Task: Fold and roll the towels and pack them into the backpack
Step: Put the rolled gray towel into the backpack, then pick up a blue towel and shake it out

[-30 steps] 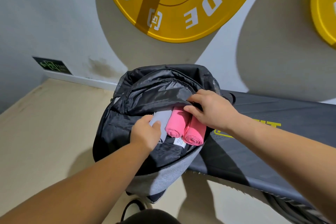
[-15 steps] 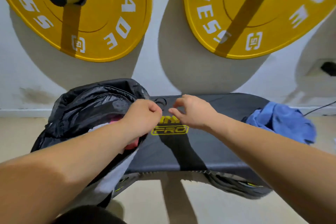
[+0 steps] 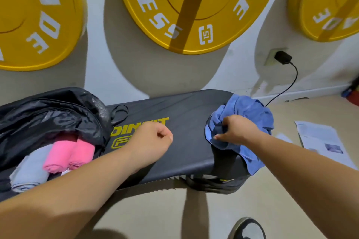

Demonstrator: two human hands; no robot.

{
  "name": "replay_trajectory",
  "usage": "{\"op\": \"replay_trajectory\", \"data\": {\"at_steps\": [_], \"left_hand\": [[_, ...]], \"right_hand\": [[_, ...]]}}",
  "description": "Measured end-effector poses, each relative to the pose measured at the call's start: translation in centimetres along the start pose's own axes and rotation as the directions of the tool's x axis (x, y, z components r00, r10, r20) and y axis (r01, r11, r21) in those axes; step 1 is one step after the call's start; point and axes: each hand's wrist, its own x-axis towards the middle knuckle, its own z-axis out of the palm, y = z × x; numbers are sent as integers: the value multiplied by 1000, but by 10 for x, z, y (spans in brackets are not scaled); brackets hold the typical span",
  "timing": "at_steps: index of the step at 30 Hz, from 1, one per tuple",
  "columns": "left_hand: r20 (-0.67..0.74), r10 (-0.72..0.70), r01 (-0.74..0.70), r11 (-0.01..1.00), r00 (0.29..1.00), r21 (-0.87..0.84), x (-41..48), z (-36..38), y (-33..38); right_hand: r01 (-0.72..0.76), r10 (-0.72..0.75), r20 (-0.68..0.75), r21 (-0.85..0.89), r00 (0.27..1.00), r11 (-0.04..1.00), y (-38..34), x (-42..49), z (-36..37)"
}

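Right hand (image 3: pixel 236 130) has shot across from mid-bench to the blue towel (image 3: pixel 252 110), right of centre, and the left hand (image 3: pixel 153 139) has come off the backpack (image 3: pixel 48 110). The right arm reaches in from the lower right corner, back of the hand up. Its fingers are curled down into the crumpled cloth and bunch a fold of it, a firm grab. That towel sits heaped on the right end of the bench (image 3: pixel 184 114), with one corner drooping over the near edge.

The left arm slants up from the lower left toward centre frame. The hand is a loose fist, fingers tucked in, holding nothing, over the yellow lettering on the pad. Whether it touches the pad I cannot tell.

At the left edge the backpack lies open on the bench's other end. Two pink rolls (image 3: pixel 71 153) sit side by side inside, touching, with a grey roll (image 3: pixel 29 169) just left of them.

Across the top, yellow plates (image 3: pixel 194 6) hang on the wall. A charger (image 3: pixel 282 57) is plugged in at upper right, its cord trailing down behind the bench. Papers (image 3: pixel 320 141) lie on the floor at far right, and a shoe (image 3: pixel 246 229) shows at the bottom edge.
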Motion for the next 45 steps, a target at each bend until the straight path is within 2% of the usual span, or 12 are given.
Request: {"op": "replay_trajectory", "data": {"at_steps": [6, 8, 10, 14, 20, 24, 29, 33, 37, 40, 42, 45], "left_hand": [[41, 36, -40, 995, 998, 88, -2, -6, -9], [43, 58, -62, 994, 997, 93, -4, -11, -9], [43, 70, -75, 990, 997, 120, -6, -14, -9], [9, 91, -91, 985, 996, 148, -11, -24, -10], [-183, 133, -138, 990, 974, -10, -9, -52, -13], [-370, 63, -109, 989, 927, -104, -9, -82, -22], [-421, -96, -15, 968, 902, -252, -10, -96, -28], [-382, -236, 36, 886, 893, -463, -3, -94, -31], [-135, -345, 111, 606, 929, -787, 11, -85, -29], [22, -304, 154, 421, 953, -894, 22, -70, -16], [-62, -314, 128, 548, 947, -827, 25, -57, -12], [-164, 14, -52, 972, 986, -230, 22, -46, -18]], "right_hand": [[40, 0, 155, -258, 988, 965, -24, 21, 9], [19, -7, 106, -114, 994, 993, -28, 24, 7], [49, -29, -126, 154, 992, 987, -38, 15, -3], [199, 20, -349, 580, 937, 790, -101, -8, -39], [323, -229, -250, 866, 941, 381, -180, -32, -79], [295, -320, -205, 917, 925, 267, -195, -27, -85], [261, -279, -146, 859, 949, 440, -198, -14, -67], [147, -145, -24, 223, 989, 964, -171, 15, -37], [-52, 81, 164, -173, 983, 983, -125, 22, -17], [-85, 145, 241, -242, 960, 966, -93, 23, -2], [-55, 95, 258, -159, 962, 986, -76, 22, 2], [43, -27, 130, -118, 991, 992, -53, 22, -1]]}}
